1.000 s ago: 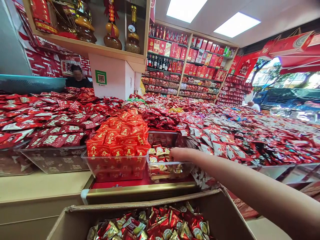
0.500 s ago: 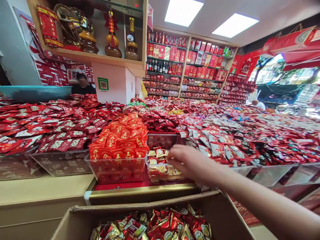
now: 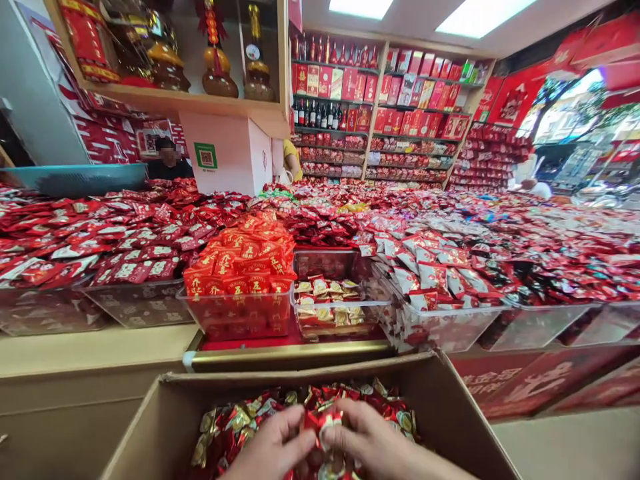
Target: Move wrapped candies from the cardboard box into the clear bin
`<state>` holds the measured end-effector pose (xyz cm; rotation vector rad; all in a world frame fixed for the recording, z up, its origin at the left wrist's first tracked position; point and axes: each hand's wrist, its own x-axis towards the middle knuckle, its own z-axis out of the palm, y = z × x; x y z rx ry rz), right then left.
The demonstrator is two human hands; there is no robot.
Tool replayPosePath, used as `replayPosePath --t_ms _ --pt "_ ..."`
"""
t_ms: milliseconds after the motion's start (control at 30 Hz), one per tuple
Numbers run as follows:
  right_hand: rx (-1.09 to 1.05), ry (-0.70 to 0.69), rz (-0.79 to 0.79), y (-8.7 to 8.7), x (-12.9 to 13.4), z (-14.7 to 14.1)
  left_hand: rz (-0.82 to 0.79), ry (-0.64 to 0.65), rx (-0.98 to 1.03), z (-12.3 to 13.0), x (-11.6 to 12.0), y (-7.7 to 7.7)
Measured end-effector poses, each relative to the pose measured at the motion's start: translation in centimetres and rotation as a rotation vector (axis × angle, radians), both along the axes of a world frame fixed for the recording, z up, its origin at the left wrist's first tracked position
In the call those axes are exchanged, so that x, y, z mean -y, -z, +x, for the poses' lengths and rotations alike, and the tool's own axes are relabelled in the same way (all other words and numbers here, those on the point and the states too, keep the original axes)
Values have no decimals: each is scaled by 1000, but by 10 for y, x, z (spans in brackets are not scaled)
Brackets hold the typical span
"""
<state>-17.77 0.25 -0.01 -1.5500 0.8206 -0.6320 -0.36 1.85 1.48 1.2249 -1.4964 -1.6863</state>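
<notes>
Over a cardboard box [image 3: 150, 427] at the bottom of the view, both my hands are close together. My left hand [image 3: 280, 443] is closed, its thumb and forefinger pinching one side of a red wrapped candy [image 3: 324, 421]. The other side of it is gripped by the fingers of my right hand [image 3: 367, 433]. Many more red-and-gold wrapped candies [image 3: 235, 420] lie loose under and around the hands. Just beyond the box, a clear plastic tub [image 3: 345, 331] holds similar candies set in rows, low in the tub.
Left of that tub stands a bin heaped with orange-red packets [image 3: 240, 267]. White-and-red packets [image 3: 435, 273] fill the bin on its right. A gold-edged ledge [image 3: 290, 357] separates box and tubs. A blue basket [image 3: 75, 179] and a seated person [image 3: 169, 160] are at the back left.
My right hand has come back from the clear tub to the box. My left hand has entered the view, and both now hold a candy. The view has tilted down slightly.
</notes>
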Motion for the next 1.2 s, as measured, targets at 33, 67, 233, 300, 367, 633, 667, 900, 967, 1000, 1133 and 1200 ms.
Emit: replayPosePath --t_ms 33,67,233,300,367,633,667,900,967,1000,1133,1200 --pt "78 32 131 1 1 3 31 -19 -47 0 1 1" --pt "139 54 234 2 2 5 59 -42 -90 0 2 2" --pt "267 111 437 0 -2 9 137 -112 -103 -3 1 -1" --pt "262 130 458 0 -5 8 130 -127 -81 -6 0 -3" --pt "212 109 440 2 -8 7 51 -127 -22 -7 -1 -2" --pt "22 128 285 13 -14 8 -178 -129 122 -5 -4 11" --pt "2 124 292 13 -14 7 -174 -132 121 -5 -4 12" --pt "-221 83 -710 7 -14 -1 13 -268 -16 -3 0 25" --pt "-296 -3 -1007 8 -13 -2 122 -318 -55 -2 0 28" --pt "-350 -4 -1116 10 -11 -1 169 -327 -77 -2 -1 28" --pt "-415 99 -1322 16 -7 1 273 -308 -263 -3 -2 25" --pt "-343 117 -1334 8 -7 0 325 -354 -423 -2 -1 21"
